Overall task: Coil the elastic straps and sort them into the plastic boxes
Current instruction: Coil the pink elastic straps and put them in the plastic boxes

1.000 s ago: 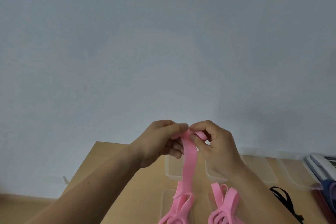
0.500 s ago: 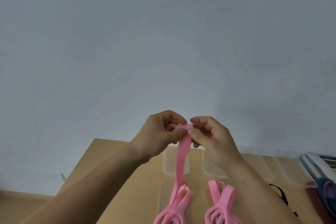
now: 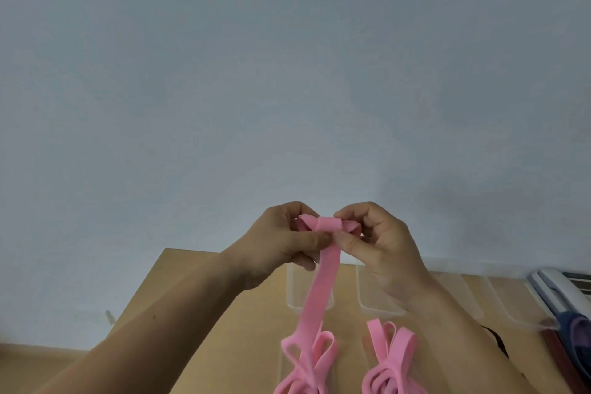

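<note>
Over on the left, the left hand (image 3: 281, 243) has a narrow grip, thumb and fingers pinching the near end of the pink strap (image 3: 319, 285), held up above the worktop (image 3: 198, 297). And there's the change: half a second back the strap end was only a flat pinch between the two hands, and now a first turn is folded over the top, a small roll showing between the fingertips. So the coil has started, I'd say, though only just. Most of the strap hangs straight down from the roll, its loose loops trailing at the bottom edge in front of the plastic boxes (image 3: 293, 297), which stand in a row at the back of the worktop. Moving right, the right hand (image 3: 387, 246) pinches the roll's other end, thumb and forefinger tight on it. Below it, a second pink strap (image 3: 388, 358) lies in loose loops, not yet coiled.
</note>
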The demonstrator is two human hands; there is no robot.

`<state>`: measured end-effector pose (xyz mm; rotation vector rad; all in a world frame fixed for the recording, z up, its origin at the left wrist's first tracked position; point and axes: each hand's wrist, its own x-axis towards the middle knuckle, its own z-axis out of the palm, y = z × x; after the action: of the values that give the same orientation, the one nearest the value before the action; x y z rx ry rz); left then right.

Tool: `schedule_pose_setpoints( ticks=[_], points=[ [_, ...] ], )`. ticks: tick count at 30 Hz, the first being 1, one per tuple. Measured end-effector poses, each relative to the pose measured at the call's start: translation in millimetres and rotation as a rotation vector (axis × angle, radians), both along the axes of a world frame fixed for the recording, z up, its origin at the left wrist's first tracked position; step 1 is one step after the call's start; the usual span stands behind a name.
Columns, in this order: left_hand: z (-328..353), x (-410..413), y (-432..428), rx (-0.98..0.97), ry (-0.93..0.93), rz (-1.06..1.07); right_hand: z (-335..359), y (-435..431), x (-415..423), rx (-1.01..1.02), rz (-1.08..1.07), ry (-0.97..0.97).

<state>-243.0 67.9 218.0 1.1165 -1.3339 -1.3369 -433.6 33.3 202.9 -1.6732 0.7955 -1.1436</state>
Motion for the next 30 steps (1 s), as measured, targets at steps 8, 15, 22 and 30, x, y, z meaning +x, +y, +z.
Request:
schedule_pose_setpoints(
  ticks=[8,15,22,30],
  points=[
    [-2.1,-3.4,-1.0,0.022,0.114,0.025,-9.7,-3.0,-0.6,0.005,0.003,0.039],
    [-9.8,-3.7,-1.5,-0.081,0.082,0.057,-11.0,-3.3,-0.3,0.256,0.082,-0.114],
    [-17.9,-4.9,0.0,-0.118,0.002,0.043,-10.9,-0.7,-0.6,0.153,-0.064,-0.004],
    [-19.8,-3.2,2.3,-0.086,-0.064,-0.028,-10.5,0.2,-1.4,0.033,-0.084,0.060]
  ],
)
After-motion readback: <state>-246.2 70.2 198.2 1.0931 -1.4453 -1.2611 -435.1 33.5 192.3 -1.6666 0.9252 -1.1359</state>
